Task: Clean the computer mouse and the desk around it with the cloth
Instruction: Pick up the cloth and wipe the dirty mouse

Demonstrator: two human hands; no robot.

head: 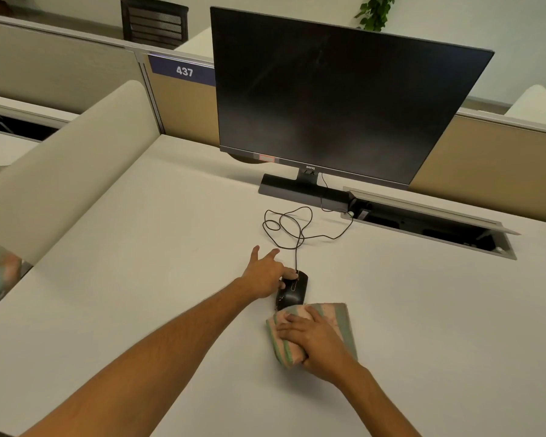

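Observation:
A black wired computer mouse [292,290] lies on the white desk [145,253] in front of the monitor. My left hand [265,274] touches the mouse's left side with the thumb on it and the other fingers spread over the desk. My right hand [312,339] presses flat on a folded cloth [344,320] with pink and green stripes, which lies on the desk right behind the mouse and touches its near end. The mouse's black cable [292,227] runs in loose loops toward the monitor.
A dark monitor [338,99] on a flat black stand [300,190] stands at the back. To its right an open cable tray [429,220] is sunk into the desk. Beige partitions [60,171] border the desk at left and behind.

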